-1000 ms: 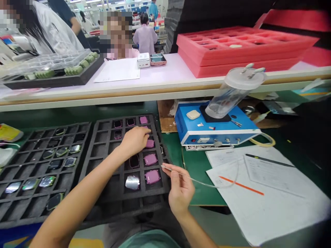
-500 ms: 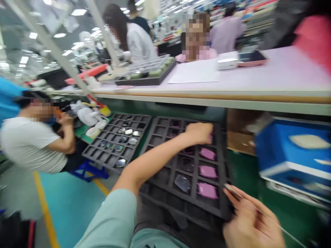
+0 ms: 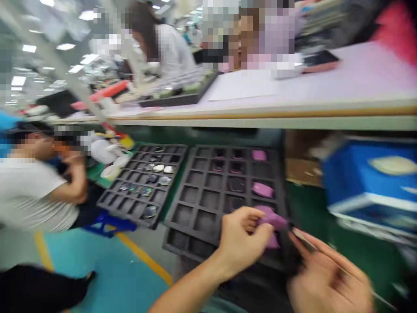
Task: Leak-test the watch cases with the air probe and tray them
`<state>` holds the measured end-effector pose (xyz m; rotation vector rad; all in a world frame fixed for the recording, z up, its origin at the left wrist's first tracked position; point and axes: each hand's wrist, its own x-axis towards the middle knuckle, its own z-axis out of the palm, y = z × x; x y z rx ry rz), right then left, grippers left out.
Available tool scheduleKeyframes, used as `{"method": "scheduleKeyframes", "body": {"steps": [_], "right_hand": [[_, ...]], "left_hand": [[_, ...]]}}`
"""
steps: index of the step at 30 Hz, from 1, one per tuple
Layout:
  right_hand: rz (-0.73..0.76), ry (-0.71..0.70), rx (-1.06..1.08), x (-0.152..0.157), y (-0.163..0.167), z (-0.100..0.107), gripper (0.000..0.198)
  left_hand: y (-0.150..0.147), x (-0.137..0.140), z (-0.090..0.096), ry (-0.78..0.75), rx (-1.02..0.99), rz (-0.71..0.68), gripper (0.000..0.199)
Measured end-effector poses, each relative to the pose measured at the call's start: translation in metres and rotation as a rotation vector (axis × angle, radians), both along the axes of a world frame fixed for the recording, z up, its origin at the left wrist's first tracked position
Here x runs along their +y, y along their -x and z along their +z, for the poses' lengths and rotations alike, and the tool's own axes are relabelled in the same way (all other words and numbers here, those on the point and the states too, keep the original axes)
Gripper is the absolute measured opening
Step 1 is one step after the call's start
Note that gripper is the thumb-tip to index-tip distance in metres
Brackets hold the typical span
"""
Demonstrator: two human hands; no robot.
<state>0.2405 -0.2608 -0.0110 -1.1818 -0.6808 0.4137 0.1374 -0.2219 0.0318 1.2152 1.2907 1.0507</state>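
Casing (image 3: pixel 276 221), purple and partly covered, is pinched in the left hand (image 3: pixel 244 239) over the compartment tray (image 3: pixel 182 215), near right side; the blurred right hand (image 3: pixel 330 276) seems to grip a slender tool (image 3: pixel 305 240), its tip indistinct.

One head-worn camera, I'm seeing it looking forward and down, wide-angle. It's hovering close over the left hand (image 3: pixel 246 239) and the right hand (image 3: pixel 330 271), both filling the lower right foreground. The dark tray (image 3: pixel 208 200) is lying just past them, viewed obliquely from above. The view is reaching over the shelf (image 3: pixel 309 93) behind, and leftward to a seated co-worker (image 3: pixel 32 191) and the floor (image 3: pixel 107 269). Blur's smearing much of it.
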Motion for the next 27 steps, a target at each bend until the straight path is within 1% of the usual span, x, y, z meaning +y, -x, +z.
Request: {"method": "scheduleKeyframes", "body": {"steps": [1, 2, 5, 8, 12, 20, 27], "right_hand": [[-0.051, -0.008, -0.039, 0.0, -0.001, 0.0, 0.027], [-0.072, -0.022, -0.074, 0.002, -0.002, 0.0, 0.022], [-0.006, -0.055, -0.132, 0.009, -0.008, -0.007, 0.011], [0.046, -0.066, -0.156, 0.012, -0.011, -0.013, 0.013], [0.096, -0.082, -0.14, 0.011, -0.011, -0.01, 0.016], [0.105, -0.07, -0.135, 0.014, -0.014, -0.005, 0.019], [0.094, -0.079, -0.183, 0.015, -0.015, -0.008, 0.02]], "left_hand": [[-0.001, -0.001, -0.002, 0.001, -0.041, 0.028, 0.015], [-0.001, 0.001, -0.004, -0.008, -0.068, 0.041, 0.014], [-0.004, 0.015, -0.01, -0.025, -0.089, 0.017, 0.02], [-0.006, 0.021, -0.012, -0.044, -0.095, -0.019, 0.022], [-0.006, 0.017, -0.011, -0.096, -0.059, -0.018, 0.02], [-0.007, 0.019, -0.012, -0.127, -0.023, -0.041, 0.017], [-0.007, 0.02, -0.013, -0.161, -0.012, -0.045, 0.015]]}}
